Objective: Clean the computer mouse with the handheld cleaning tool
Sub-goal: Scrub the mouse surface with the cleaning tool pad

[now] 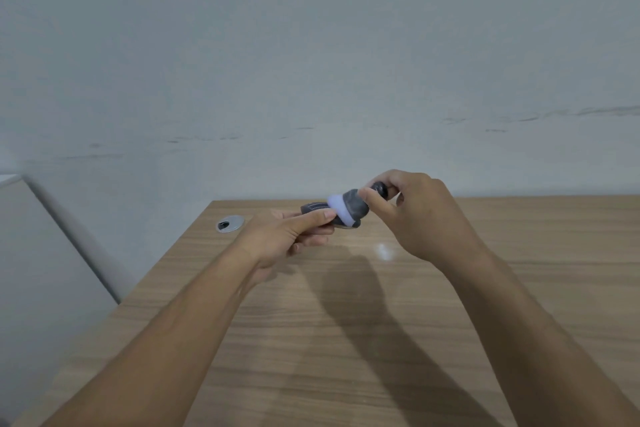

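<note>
Both of your hands are raised above the wooden desk (398, 340), meeting over its far half. Your left hand (287, 236) is closed on the dark grey computer mouse (317, 209), thumb lying along its near side and fingers curled beneath, so the mouse is held off the desk. Your right hand (420, 218) is clamped around the handheld cleaning tool (353, 206), with the thumb pressed on its grey body and the dark handle end showing between thumb and forefinger. The tool's white head is tilted down to the left and touches the near end of the mouse. A round metal cable grommet (230, 223) sits in the desk near its far left corner, well apart from your hands. A pale grey wall (311, 62) rises behind the desk.
</note>
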